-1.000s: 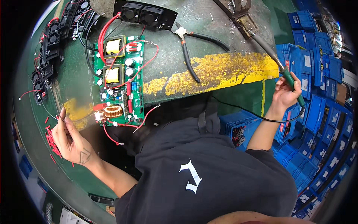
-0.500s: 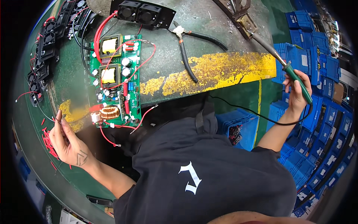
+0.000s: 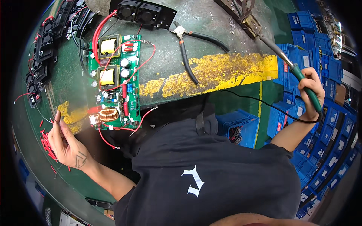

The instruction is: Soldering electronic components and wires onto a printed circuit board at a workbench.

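Note:
My right hand point(image 3: 312, 88) is wrapped round the green handle of a soldering iron point(image 3: 301, 77). The iron's metal shaft slants up to the left, its tip end at a dark metal stand point(image 3: 249, 25). On the left, my left hand point(image 3: 68, 147) pinches what looks like a thin grey wire point(image 3: 73, 123) between thumb and fingers; its exact kind is unclear. Just right of those fingertips, a green circuit board point(image 3: 132, 101) lies at the bench edge. It carries yellow-cored transformers point(image 3: 107, 77), a copper coil point(image 3: 109, 114) and loose red wires.
Pliers point(image 3: 184, 56) with black handles lie spread on the worn bench point(image 3: 226, 69). A fan panel point(image 3: 145, 15) is wired to the board. More fans point(image 3: 47, 37) line the far left, above red sleeves point(image 3: 47, 147). Blue bins point(image 3: 241, 126) stand at right; the iron's black cord point(image 3: 264, 103) hangs across.
My right hand has shifted to the right and slightly down with the soldering iron, and its fingers have curled further round the handle. My left hand keeps its pinch in nearly the same place.

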A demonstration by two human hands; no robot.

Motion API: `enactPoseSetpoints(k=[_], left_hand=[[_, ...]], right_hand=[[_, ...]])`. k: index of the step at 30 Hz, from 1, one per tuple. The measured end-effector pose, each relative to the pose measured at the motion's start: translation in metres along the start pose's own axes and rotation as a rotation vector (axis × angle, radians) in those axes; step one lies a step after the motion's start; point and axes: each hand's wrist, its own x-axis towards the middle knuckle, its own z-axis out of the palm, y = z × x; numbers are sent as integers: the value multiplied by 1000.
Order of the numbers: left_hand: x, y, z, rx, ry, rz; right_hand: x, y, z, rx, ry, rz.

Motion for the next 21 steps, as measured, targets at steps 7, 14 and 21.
enactPoseSetpoints(k=[7, 14, 21], left_hand=[[2, 2, -2, 63, -24, -52], [1, 0, 0, 28, -17, -53], [2, -2, 2, 10, -21, -32]], right_hand=[[-9, 8, 6, 57, 150, 22], [-11, 40, 25, 255, 284, 82], [-24, 59, 22, 378, 369, 184]])
